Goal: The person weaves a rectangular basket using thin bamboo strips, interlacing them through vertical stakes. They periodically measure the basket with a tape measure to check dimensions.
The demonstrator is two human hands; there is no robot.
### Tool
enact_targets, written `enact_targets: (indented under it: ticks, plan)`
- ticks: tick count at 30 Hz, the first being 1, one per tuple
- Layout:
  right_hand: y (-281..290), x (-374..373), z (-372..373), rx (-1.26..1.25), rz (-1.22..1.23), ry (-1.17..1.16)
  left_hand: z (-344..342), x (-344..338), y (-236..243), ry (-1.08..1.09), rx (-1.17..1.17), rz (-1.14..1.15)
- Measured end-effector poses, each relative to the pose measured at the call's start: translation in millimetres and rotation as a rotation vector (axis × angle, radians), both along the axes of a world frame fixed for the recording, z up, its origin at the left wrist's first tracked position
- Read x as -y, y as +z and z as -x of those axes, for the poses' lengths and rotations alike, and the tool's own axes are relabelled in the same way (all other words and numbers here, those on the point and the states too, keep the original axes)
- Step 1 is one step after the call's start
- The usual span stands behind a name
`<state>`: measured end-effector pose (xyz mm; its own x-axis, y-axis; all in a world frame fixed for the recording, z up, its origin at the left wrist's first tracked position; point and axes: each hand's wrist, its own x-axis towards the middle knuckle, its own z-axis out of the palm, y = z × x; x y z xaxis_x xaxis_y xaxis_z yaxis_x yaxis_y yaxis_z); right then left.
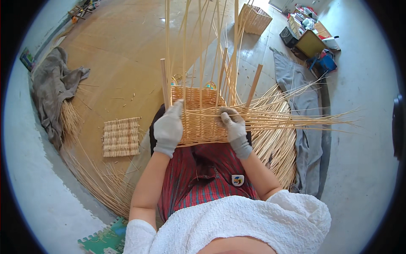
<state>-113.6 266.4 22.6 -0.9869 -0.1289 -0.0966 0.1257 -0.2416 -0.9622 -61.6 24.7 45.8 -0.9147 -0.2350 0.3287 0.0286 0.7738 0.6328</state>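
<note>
On my lap rests a partly woven wicker basket (204, 129), with tall upright canes rising from its walls and wooden corner stakes (253, 86) standing at its edges. My left hand (168, 130), in a pale work glove, grips the basket's near left corner, a finger lying up along the woven edge. Gloved too, my right hand (235, 128) is closed at the near right corner, thumb and fingers around several wicker strands (292, 117). Those strands run along the top of the weave and fan out far to the right. Some fingertips are hidden.
A big bundle of loose canes (277, 150) lies on the floor to the right beside a grey cloth (302, 139). Left of me are a flat woven panel (121, 137) and cloth-covered canes (69, 118). A second basket (255, 20) and piled boxes (312, 43) stand farther off.
</note>
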Motion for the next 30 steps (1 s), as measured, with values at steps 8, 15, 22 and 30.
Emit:
enact_targets:
  ticks: [8,15,22,30]
  plan:
    - [110.5,110.3,55.4,-0.795,-0.967,0.049,22.9,-11.8,15.3,0.113,0.366,0.0]
    - [11.0,4.5,13.4,-0.438,0.082,0.054,16.8,-4.7,12.8,0.068,0.288,-0.328]
    - [19.8,-59.2,-0.8,-0.218,-0.023,-0.213,29.0,-86.1,44.9,-0.088,-0.073,-0.356]
    - [142.4,31.8,79.4,-0.578,-0.629,-0.159,68.4,-104.9,33.2,-0.047,0.367,0.047]
